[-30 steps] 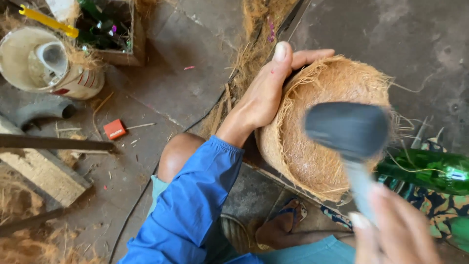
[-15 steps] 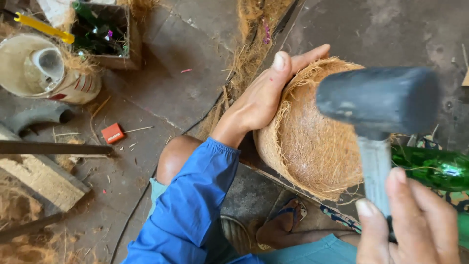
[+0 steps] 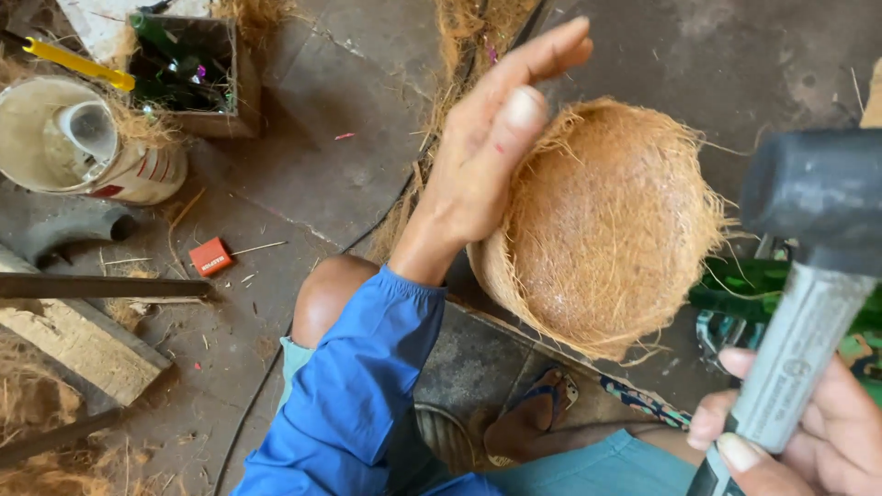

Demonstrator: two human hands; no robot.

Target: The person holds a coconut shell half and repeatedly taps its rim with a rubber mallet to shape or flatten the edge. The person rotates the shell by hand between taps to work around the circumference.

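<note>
Two hands: both are working over a dusty concrete floor (image 3: 367, 174).
Far left: a white bucket (image 3: 138, 170) is lying near a small red box (image 3: 210, 256).
Left hand (image 3: 482, 156): it is pressing flat against the left side of a coconut husk (image 3: 611, 230), fingers extended and close together.
Coconut husk: it is sitting centre frame, above the person's knee.
Right hand (image 3: 808, 427): its fingers are wrapping tightly around a hammer (image 3: 799, 266) handle, the dark head raised beside the husk.
</note>
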